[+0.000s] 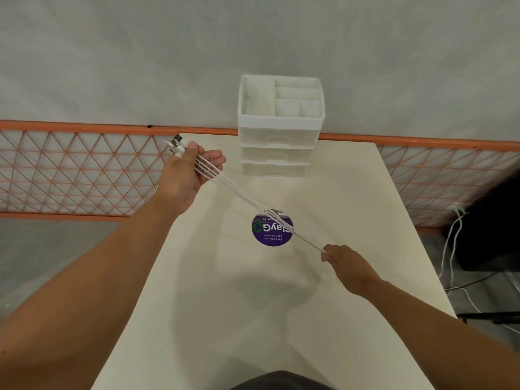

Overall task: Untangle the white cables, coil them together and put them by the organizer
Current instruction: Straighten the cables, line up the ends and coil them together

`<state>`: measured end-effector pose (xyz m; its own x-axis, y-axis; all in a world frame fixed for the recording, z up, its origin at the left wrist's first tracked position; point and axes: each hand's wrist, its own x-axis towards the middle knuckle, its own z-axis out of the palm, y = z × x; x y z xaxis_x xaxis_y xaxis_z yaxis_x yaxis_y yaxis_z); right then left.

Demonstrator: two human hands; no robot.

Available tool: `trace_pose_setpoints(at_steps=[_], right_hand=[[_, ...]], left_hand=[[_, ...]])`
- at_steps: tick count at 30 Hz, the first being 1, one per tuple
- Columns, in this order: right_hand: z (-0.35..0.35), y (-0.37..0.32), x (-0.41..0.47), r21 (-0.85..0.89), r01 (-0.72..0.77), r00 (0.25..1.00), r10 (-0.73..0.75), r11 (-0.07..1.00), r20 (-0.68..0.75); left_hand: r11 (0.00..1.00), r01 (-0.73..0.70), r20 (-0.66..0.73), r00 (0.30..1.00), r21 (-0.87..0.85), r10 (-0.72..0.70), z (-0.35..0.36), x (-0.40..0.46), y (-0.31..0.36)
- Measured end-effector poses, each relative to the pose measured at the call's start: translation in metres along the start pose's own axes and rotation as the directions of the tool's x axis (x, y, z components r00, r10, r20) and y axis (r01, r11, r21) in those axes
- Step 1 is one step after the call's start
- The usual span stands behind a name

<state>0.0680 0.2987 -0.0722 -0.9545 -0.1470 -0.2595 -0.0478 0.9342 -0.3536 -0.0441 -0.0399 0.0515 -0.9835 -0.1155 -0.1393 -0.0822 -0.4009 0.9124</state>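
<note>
The white cables (247, 201) were stretched taut in the air between the two hands, running from far left down to near right above the desk (323, 305). The left hand (188, 175) was raised at the far left, thumb pressing the plug ends against the fingers, so the connectors stuck out together past the thumb; the other fingers were loosely curled, half open. The right hand (346, 266) was nearer and lower, fingers closed in a pinch around the strands at its fingertips. Held this way, the strands lay nearly parallel and separate, which suggests the pull was meant to draw them straight and show any remaining crossings; none was plain to see, though a small fitting midway along the span was too blurred to read. The cables passed over a round purple sticker (272, 228) on the desk without touching it. The organizer (281, 119), a white drawer unit with an open divided top, stood at the desk's far edge, well apart from both hands. By this look the untangling was about finished, with coiling and placing not yet done.
</note>
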Motion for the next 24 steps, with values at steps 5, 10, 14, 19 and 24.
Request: trace_pose_setpoints(at_steps=[5, 10, 14, 19, 24], right_hand=[[0.003, 0.002, 0.019, 0.540, -0.286, 0.952, 0.300, 0.792, 0.064], [-0.005, -0.016, 0.020, 0.588, -0.124, 0.965, 0.234, 0.799, -0.114], [0.001, -0.011, 0.013, 0.210, 0.074, 0.982, -0.035, 0.975, -0.185], [0.014, -0.001, 0.015, -0.326, 0.079, 0.995, -0.095, 0.942, -0.036], [0.000, -0.001, 0.024, -0.549, 0.094, 0.995, -0.097, 0.831, 0.023]], left_hand=[[0.999, 0.012, 0.048, 0.999, -0.052, -0.010, 0.005, 0.000, 0.001], [0.997, -0.029, -0.039, 0.999, -0.067, 0.026, 0.002, 0.010, 0.013], [0.994, -0.074, -0.085, 0.994, -0.084, 0.067, -0.005, 0.015, 0.020], [0.993, -0.119, 0.039, 0.992, -0.018, 0.119, 0.016, 0.001, 0.022], [0.989, -0.148, 0.181, 0.974, 0.031, 0.140, 0.033, -0.010, 0.027]])
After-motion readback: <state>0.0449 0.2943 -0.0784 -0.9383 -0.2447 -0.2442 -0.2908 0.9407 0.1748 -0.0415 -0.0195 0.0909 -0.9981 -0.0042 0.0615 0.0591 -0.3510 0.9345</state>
